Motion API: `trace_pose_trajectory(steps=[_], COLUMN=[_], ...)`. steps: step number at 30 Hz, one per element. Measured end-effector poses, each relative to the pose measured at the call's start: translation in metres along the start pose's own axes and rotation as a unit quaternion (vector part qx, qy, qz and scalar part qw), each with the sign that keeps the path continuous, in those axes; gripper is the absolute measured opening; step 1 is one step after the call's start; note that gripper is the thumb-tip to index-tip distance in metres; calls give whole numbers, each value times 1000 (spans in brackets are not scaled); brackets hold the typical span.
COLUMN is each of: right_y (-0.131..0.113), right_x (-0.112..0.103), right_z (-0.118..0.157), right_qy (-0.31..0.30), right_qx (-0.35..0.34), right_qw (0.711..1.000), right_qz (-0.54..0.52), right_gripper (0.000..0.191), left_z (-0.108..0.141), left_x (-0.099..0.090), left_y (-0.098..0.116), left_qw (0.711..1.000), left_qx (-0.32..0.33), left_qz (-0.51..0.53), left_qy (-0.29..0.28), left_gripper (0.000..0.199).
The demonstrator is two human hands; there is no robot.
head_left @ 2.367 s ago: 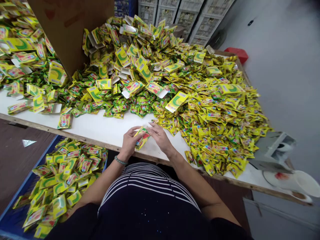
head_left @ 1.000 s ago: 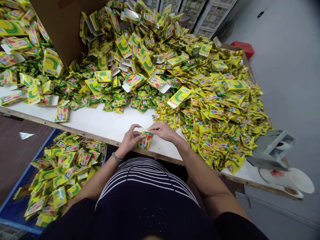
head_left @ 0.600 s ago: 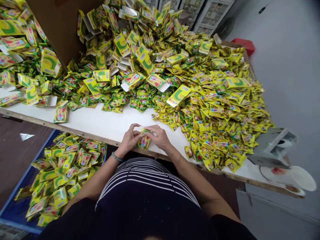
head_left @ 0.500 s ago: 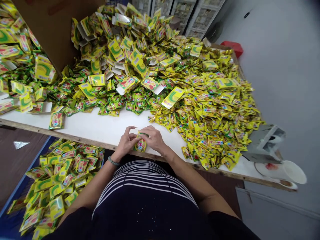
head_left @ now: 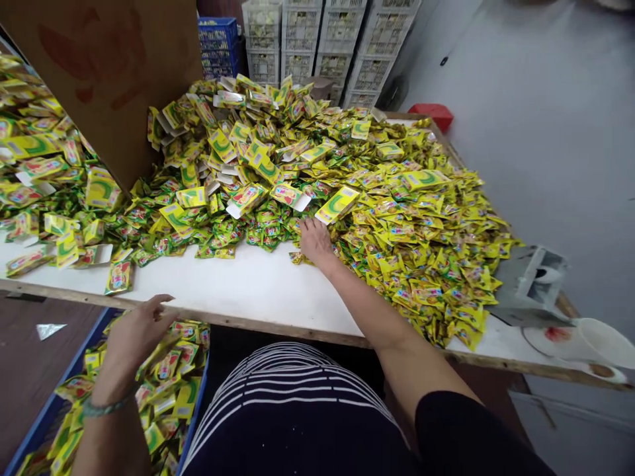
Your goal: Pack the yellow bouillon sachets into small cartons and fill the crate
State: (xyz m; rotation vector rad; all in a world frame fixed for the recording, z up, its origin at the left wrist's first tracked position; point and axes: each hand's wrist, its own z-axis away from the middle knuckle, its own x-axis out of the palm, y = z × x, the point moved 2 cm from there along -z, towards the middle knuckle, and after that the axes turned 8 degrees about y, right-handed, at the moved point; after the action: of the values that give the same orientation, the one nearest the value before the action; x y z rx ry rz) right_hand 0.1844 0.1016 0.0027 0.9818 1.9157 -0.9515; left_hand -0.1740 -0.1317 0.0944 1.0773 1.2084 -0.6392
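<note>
Fingers bent and palm down, a person's right hand (head_left: 316, 239) reaches into the heap where green sachets (head_left: 225, 235) meet yellow sachets (head_left: 411, 251); any grip is hidden. The left hand (head_left: 136, 330), loosely curled, hangs over a blue crate (head_left: 199, 398) of small cartons (head_left: 166, 365); whether it holds anything cannot be told. The crate sits below the edge of the white tabletop (head_left: 233, 284), presumably to stay within reach. Open-flapped cartons (head_left: 290, 196) lie atop the sachets, likely for easy picking. A cardboard panel (head_left: 114, 86) seems to divide the piles; white crates (head_left: 302, 39) stand stacked beyond.
</note>
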Motion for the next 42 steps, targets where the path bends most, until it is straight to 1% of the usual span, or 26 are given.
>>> trace_pose_trajectory(steps=[1, 3, 5, 6, 7, 8, 9, 11, 13, 15, 16, 17, 18, 19, 20, 21, 25, 27, 29, 31, 33, 35, 37, 39, 42], right_y=[3, 8, 13, 16, 19, 19, 19, 11, -1, -13, -17, -20, -21, -21, -20, -19, -13, -11, -14, -20, -27, -32, -35, -35, -32], right_x=[2, 2, -2, -5, -8, -11, -13, -14, -15, -17, -18, -18, -19, -20, -20, -20, -21, -22, -24, -26, -29, -31, -30, -28, -25], right_z=[-1, 1, 7, 10, 15, 21, 27, 42, 59, 75, 82, 88, 93, 97, 100, 102, 105, 106, 106, 107, 108, 110, 112, 114, 118], right_qy=[-10, -13, 15, 32, 47, 53, 49, 20, -24, -61, -73, -78, -76, -69, -60, -51, -3, 16, 6, -21, -28, -14, 7, 17, 13], right_qx=[2, 26, 78, 113, 151, 188, 222, 272, 301, 324, 338, 353, 367, 378, 382, 380, 341, 318, 278, 225, 188, 172, 172, 195, 249], right_qw=[1000, 999, 993, 985, 970, 947, 916, 835, 751, 684, 659, 640, 631, 631, 641, 658, 756, 788, 818, 853, 882, 896, 900, 890, 859], right_qz=[-1, -28, -86, -130, -187, -254, -330, -478, -588, -650, -668, -678, -679, -674, -663, -648, -559, -527, -504, -470, -431, -409, -401, -412, -447], right_gripper=[37, 36, 36, 35, 32, 30, 29, 36, 45, 49, 49, 49, 49, 48, 47, 46, 44, 43, 38, 30, 22, 20, 19, 22, 32], left_z=[0, -4, -10, -15, -19, -23, -26, -31, -32, -30, -28, -26, -24, -22, -20, -17, -12, -12, -13, -14, -14, -12, -9, -7, -4], left_x=[3, 20, 44, 57, 71, 85, 98, 123, 144, 160, 166, 170, 174, 176, 178, 180, 181, 179, 176, 172, 169, 168, 167, 166, 164], left_y=[6, 28, 56, 70, 83, 97, 110, 136, 160, 178, 184, 188, 189, 190, 189, 187, 182, 180, 180, 180, 180, 181, 182, 183, 183], left_qw=[1000, 1000, 992, 985, 974, 960, 943, 897, 839, 777, 751, 732, 722, 720, 722, 726, 750, 772, 785, 777, 754, 732, 719, 718, 723], left_qx=[-1, 10, 32, 39, 42, 40, 32, -4, -57, -101, -117, -128, -137, -142, -145, -144, -115, -92, -73, -62, -63, -71, -72, -64, -54], left_qz=[-14, 25, 116, 166, 218, 272, 327, 433, 522, 592, 617, 634, 642, 644, 642, 639, 622, 601, 579, 575, 588, 604, 621, 630, 625], left_qy=[1, -10, -25, -33, -40, -47, -57, -90, -139, -188, -205, -214, -216, -216, -213, -209, -191, -186, -207, -247, -287, -307, -304, -291, -290], left_gripper=[47, 51, 50, 48, 47, 47, 48, 54, 62, 67, 66, 63, 58, 54, 50, 48, 42, 37, 33, 35, 39, 43, 46, 52, 58])
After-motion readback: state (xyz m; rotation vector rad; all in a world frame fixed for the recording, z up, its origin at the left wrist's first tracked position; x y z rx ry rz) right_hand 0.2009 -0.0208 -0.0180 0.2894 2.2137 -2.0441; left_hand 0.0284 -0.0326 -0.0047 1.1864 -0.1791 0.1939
